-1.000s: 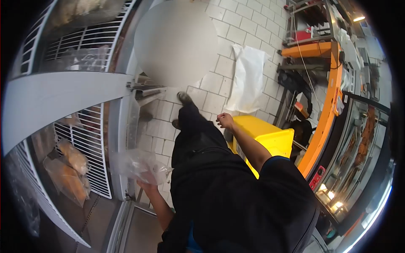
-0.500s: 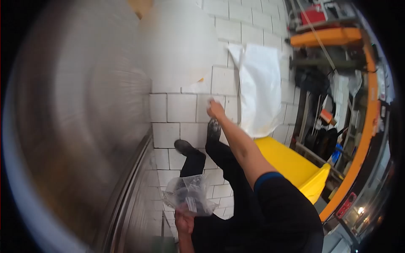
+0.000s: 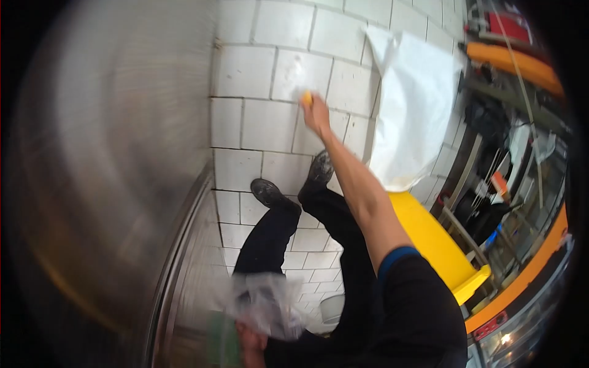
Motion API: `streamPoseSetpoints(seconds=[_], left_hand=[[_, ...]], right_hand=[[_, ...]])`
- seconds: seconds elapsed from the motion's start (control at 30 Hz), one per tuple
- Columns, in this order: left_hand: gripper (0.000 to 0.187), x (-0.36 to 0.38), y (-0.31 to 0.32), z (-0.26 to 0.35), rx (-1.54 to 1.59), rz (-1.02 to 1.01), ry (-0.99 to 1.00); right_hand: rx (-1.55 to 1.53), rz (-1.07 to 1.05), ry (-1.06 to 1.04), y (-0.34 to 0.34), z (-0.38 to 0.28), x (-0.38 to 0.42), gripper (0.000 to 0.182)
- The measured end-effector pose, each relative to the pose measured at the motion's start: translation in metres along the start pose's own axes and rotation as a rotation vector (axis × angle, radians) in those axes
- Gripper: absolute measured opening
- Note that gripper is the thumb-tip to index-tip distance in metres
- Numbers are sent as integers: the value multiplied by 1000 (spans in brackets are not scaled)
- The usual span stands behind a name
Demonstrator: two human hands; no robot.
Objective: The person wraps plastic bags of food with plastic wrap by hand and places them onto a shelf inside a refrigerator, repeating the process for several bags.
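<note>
My right hand is stretched out over the white tiled floor, its fingers closed on a small yellow-orange piece. Low in the view, near my body, my left hand grips a clear plastic bag. Motion blurs the bag, and its contents cannot be made out. To the right of my outstretched arm lies a large white sheet or sack, one end of it meeting a yellow container.
A large shiny metal surface fills the left side. My dark shoes stand on the tiles. On the right are an orange frame and a cluttered rack. A round pale object is behind my legs.
My right hand has moved farther forward and now has the yellow-orange piece in it. The big pale sheet at the top has gone from view. My left hand with the bag sits lower.
</note>
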State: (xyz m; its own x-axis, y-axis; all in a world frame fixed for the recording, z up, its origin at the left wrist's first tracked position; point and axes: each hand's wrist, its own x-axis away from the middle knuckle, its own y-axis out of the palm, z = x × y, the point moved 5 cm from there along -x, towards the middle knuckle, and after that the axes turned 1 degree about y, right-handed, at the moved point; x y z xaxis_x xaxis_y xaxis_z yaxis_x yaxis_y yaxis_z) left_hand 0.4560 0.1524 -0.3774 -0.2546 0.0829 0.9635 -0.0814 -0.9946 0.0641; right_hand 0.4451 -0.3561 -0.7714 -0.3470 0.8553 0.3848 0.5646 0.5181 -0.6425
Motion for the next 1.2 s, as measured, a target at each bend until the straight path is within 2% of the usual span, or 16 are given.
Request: streamPoseSetpoints(seconds=[0.1,0.2,0.27,0.37,0.4,0.47,0.5,0.6,0.7,0.73,0.87,0.93,1.0,1.07,1.13,1.2], left_hand=[[24,39,18,10,59,-81,223],[26,99,28,18,80,-16,172],[21,140,3,0,348,-266,103],[15,227,-25,25,-505,71,633],[12,236,-46,7,351,-76,575],[7,289,-59,17,488,-7,803],[8,319,-65,27,-111,436,1023],[12,359,-82,20,433,425,936],[17,358,-113,-3,680,495,1108],[17,363,-118,0,687,525,1157],[19,367,-159,15,756,706,1153],[19,380,-174,31,812,572,1151],[19,378,-191,35,883,447,1123],[20,379,-207,44,806,387,1191],[21,376,-218,53,763,360,1176],[21,373,-227,68,720,345,1173]], right_hand=[[-207,-265,102,-70,-94,147,37],[-494,-655,21,-148,-220,290,18],[-583,-930,113,-213,-322,366,24],[-660,-1136,38,-271,-420,438,31],[-679,-1195,-49,-287,-452,457,32],[-633,-1390,-110,-292,-502,487,35],[-611,-1496,-178,-293,-527,502,41],[-423,-1692,-565,-283,-597,560,43],[-285,-1474,-900,-224,-663,609,43],[-281,-1233,-1163,-204,-700,616,43],[-347,-420,-1364,-135,-861,611,16],[-534,191,-1463,-122,-903,584,11],[-290,87,-1181,-46,-898,522,17],[154,405,-1557,-9,-858,522,17],[502,-6,-1260,21,-850,502,43],[278,-94,-1195,5,-848,516,35]])
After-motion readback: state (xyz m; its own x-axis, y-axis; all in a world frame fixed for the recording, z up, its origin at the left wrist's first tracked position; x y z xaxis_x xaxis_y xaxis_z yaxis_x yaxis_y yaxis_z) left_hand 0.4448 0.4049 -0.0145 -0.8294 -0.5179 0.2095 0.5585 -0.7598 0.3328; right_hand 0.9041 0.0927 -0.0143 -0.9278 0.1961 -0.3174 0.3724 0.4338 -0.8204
